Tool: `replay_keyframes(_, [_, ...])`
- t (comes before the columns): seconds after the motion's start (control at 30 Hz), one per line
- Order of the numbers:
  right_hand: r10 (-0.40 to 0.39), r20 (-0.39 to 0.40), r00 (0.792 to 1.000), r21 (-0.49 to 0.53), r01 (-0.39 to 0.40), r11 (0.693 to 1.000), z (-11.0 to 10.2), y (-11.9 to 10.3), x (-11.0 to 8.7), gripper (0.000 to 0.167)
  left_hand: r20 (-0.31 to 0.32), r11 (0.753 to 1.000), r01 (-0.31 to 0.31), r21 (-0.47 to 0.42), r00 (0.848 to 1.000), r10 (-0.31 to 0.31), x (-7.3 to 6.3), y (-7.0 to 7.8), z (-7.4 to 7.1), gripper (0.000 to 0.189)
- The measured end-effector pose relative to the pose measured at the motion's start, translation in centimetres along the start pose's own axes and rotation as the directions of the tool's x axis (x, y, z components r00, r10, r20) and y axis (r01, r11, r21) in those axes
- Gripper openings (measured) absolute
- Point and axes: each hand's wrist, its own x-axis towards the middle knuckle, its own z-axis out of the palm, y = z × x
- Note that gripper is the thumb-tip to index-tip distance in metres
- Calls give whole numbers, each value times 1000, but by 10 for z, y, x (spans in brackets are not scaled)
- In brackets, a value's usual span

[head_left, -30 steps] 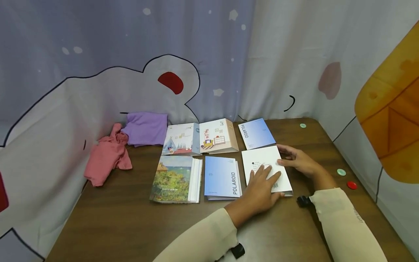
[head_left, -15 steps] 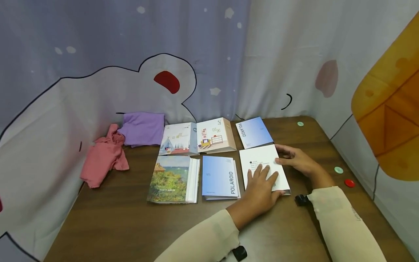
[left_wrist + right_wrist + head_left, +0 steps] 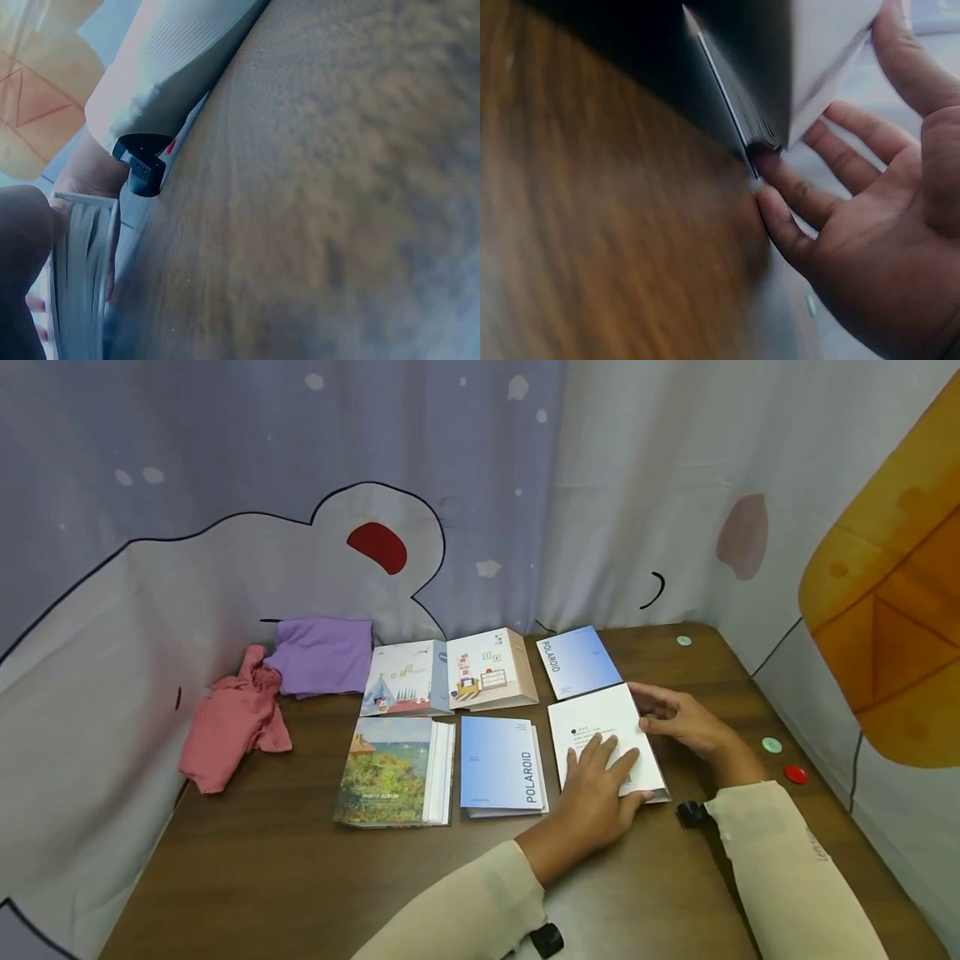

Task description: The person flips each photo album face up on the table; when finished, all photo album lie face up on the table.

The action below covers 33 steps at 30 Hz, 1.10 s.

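Note:
A white album (image 3: 562,718) with small print lies at the right of the front row, pages edge-on in the left wrist view. My left hand (image 3: 600,781) rests on its cover with fingers spread, the thumb near the front edge. At the right side my right hand (image 3: 686,722) grips the album's edge, thumb on top. In the right wrist view, the fingers of the right hand (image 3: 870,195) reach to the underside and lower edge of the album (image 3: 829,60). A blue POLAROID album (image 3: 581,662) lies just behind it, and another blue POLAROID album (image 3: 495,764) lies to its left.
Further left lie a landscape-covered photo album (image 3: 390,772) and two illustrated albums (image 3: 408,677) side by side behind it. A purple cloth (image 3: 322,656) and a pink cloth (image 3: 232,722) sit at the left. Green discs (image 3: 772,745) and a red disc (image 3: 796,774) line the right edge.
The head view has shifted slightly. The right side of the white album has risen a little in my right hand. My left hand stays on the cover.

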Motion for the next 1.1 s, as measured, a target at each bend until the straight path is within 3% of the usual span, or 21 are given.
replay_keyframes(0.23, [-104, 51, 993, 51, 101, 994, -3, -8, -3, 72, -103, 993, -43, -109, 994, 32, -4, -3, -2, 59])
replay_keyframes(0.4, [-143, 56, 988, 78, 139, 987, -7, -26, -8, 73, -171, 967, -112, -230, 983, 73, -4, -6, -8, 66])
replay_keyframes(0.73, [-183, 22, 983, -149, 184, 971, -12, -61, 1, 74, -144, 907, -123, -402, 987, 70, -1, -13, -13, 77])
replay_keyframes(0.93, [-192, 48, 980, -187, 198, 962, -9, -78, 6, 74, -164, 889, -148, -433, 983, 83, -1, -12, -14, 80])
replay_keyframes(1.1, [-189, 47, 981, -227, 195, 954, -5, -87, 8, 73, -133, 836, -131, -533, 989, 70, -1, -13, -17, 82])
